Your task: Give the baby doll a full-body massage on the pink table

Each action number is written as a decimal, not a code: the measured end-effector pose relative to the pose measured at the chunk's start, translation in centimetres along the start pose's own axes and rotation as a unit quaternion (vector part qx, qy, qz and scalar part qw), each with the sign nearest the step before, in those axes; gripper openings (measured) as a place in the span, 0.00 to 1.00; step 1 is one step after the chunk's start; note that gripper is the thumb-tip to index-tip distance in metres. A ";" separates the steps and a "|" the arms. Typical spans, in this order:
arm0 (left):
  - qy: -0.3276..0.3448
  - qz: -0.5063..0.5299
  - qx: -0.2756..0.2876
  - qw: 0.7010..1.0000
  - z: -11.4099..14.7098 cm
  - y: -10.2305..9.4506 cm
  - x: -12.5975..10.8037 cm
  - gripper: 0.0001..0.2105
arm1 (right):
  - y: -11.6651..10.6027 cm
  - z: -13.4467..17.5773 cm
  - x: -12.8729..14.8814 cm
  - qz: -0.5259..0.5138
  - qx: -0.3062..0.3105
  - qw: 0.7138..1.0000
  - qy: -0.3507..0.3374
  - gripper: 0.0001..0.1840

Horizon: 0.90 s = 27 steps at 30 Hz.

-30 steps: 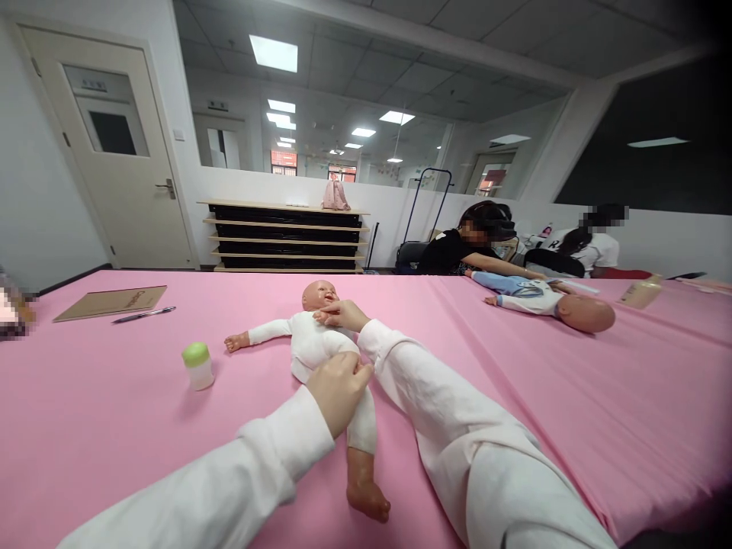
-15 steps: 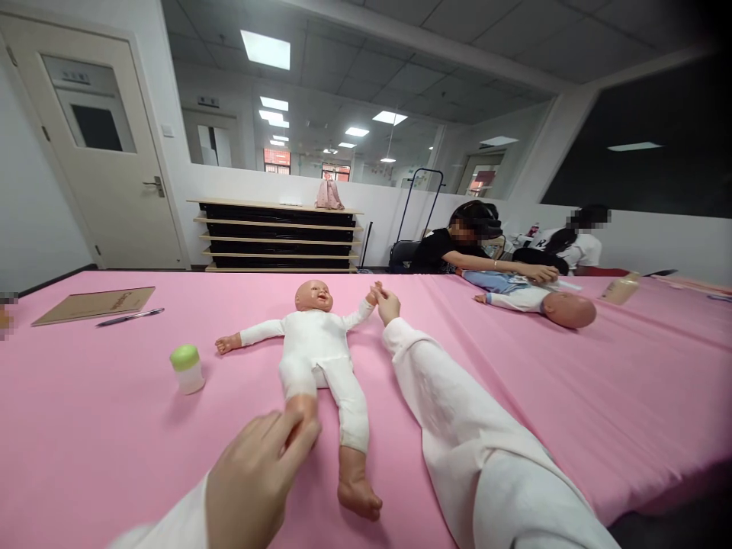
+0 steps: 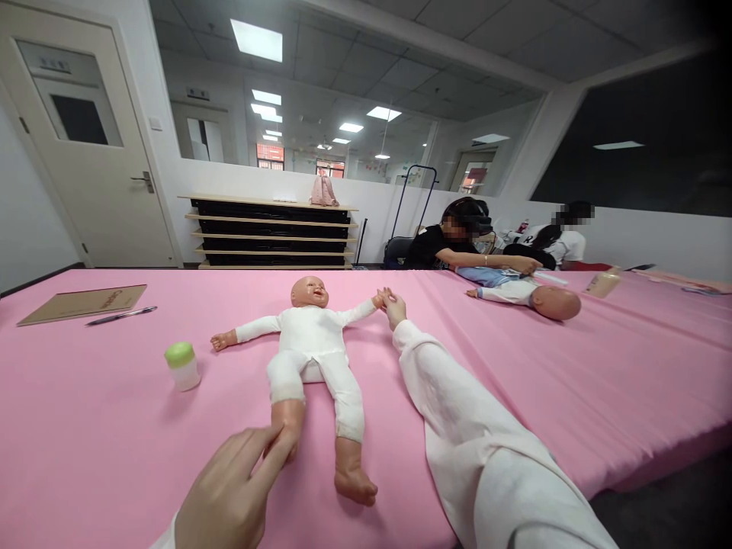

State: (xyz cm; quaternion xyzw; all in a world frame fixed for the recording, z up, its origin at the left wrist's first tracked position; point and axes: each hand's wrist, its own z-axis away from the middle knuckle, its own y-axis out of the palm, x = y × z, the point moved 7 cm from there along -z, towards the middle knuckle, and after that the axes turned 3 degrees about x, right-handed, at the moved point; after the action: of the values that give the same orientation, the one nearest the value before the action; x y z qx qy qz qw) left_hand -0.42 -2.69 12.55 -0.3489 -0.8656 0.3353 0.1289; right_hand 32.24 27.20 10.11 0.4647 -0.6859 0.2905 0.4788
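Observation:
A baby doll (image 3: 313,335) with a white cloth body lies face up on the pink-covered table, its head away from me. My left hand (image 3: 232,480) is closed around the doll's foot at the image's left, hiding most of that foot. With my right hand (image 3: 394,307) I pinch the doll's small hand at the image's right, and that arm is stretched out to the side. The doll's other arm and other leg lie free on the cloth.
A green-lidded container (image 3: 183,366) stands left of the doll. Behind it lie a pen (image 3: 121,316) and a brown notebook (image 3: 85,303). At the right, a person (image 3: 451,240) handles a second doll (image 3: 515,293) near a bottle (image 3: 604,282).
The doll's held foot has moved left and toward me with my left hand, lifting less over the leg. The held arm is straighter, drawn outward to the right. The view has shifted slightly.

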 end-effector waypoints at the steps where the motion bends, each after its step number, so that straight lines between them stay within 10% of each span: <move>1: 0.005 0.001 -0.016 1.000 -1.5 -0.3 -0.2 0.18 | 1.2 -0.3 0.8 -0.003 0.017 1.000 -0.014 0.16; 9: 0.112 0.059 0.006 0.992 -7.7 7.3 -1.1 0.16 | 13.9 5.5 4.2 0.155 0.322 0.910 -0.208 0.13; 14: 0.139 0.043 0.026 0.989 -7.7 10.7 -1.1 0.13 | 16.3 9.1 3.3 0.302 0.412 0.806 -0.298 0.11; 18: 0.126 0.055 0.002 0.990 -7.2 6.9 -1.0 0.16 | 12.7 5.3 4.6 0.236 0.289 0.893 -0.252 0.13; 22: 0.080 0.076 0.021 0.994 -4.3 1.7 -0.7 0.18 | 3.5 -0.1 2.6 0.078 0.038 0.993 -0.083 0.13; 27: 0.035 0.077 0.093 0.992 2.4 1.7 -0.4 0.15 | -4.1 0.4 -4.2 -0.006 -0.041 0.995 0.088 0.10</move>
State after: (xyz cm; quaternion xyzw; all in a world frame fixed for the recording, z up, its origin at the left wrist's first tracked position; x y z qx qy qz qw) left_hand -0.38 -3.27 9.62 -0.4125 -0.7960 0.4111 0.1650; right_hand 36.30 26.69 5.88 0.4217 -0.6492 0.2993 0.5577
